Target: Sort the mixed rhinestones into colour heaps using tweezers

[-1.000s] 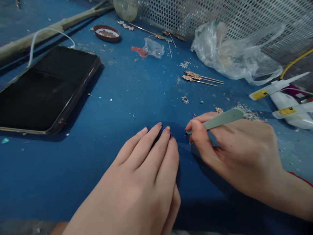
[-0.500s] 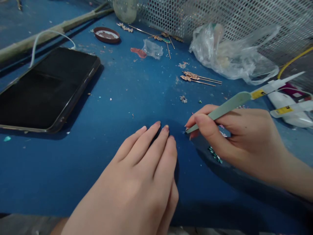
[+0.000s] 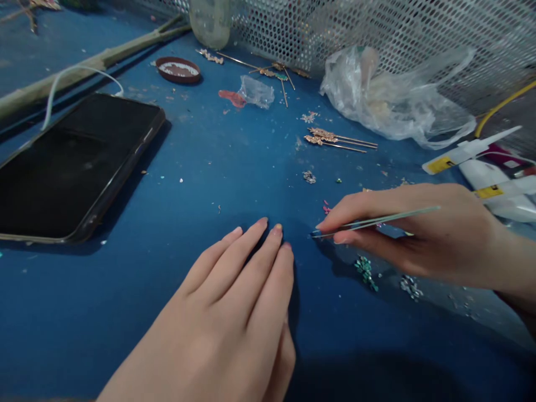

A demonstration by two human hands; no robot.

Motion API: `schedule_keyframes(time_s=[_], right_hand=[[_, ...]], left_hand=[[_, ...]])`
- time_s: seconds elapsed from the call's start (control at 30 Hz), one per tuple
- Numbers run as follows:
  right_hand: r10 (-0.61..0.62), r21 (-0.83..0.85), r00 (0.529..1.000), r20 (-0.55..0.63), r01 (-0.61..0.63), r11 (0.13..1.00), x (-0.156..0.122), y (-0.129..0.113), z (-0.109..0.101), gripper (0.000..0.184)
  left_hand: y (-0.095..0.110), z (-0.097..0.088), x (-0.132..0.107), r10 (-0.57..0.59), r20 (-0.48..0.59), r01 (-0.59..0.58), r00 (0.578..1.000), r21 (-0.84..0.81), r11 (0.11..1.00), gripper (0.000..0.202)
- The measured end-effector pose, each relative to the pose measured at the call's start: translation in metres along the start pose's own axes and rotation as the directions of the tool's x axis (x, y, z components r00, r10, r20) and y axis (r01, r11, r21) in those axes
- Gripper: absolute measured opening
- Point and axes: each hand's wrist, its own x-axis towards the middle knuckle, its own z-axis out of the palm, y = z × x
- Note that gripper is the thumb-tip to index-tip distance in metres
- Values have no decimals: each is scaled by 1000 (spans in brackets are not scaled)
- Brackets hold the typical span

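Observation:
Pale green tweezers (image 3: pixel 389 218) are pinched between the thumb and index finger of my right hand (image 3: pixel 431 234). Their tips point left and touch or hover just over the blue tabletop (image 3: pixel 234 173); a tiny dark bit may be at the tips, too small to name. My left hand (image 3: pixel 234 312) lies palm down with fingers stretched out side by side, its thumb tucked partly underneath. Around my right hand are small piles: green rhinestones (image 3: pixel 365 272), silvery rhinestones (image 3: pixel 411 287) and pink pieces (image 3: pixel 326 207) by the index finger.
A black phone (image 3: pixel 79 162) with a white cable lies left, near a wooden stick (image 3: pixel 104 58). Farther back are a brown dish (image 3: pixel 178 70) of white bits, gold hairpins (image 3: pixel 335 138) and a plastic bag (image 3: pixel 389 100). White applicator tubes (image 3: pixel 469 151) lie right, a perforated metal basket (image 3: pixel 285 33) behind.
My right hand has rotated, so the tweezers now lie lower and show their two thin arms edge-on. The silvery pile is uncovered. The left hand appears slightly lower and farther left as the view shifts.

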Motion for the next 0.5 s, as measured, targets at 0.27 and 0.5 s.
schedule_keyframes(time_s=[0.27, 0.5], right_hand=[[-10, 30, 998, -66, 12, 999, 3, -7, 7, 11], [46, 163, 998, -35, -40, 986, 8, -11, 13, 17]], left_hand=[[-2, 6, -1, 7, -61, -7, 998, 12, 1000, 45], [-6, 8, -2, 36, -56, -34, 998, 42, 999, 46]])
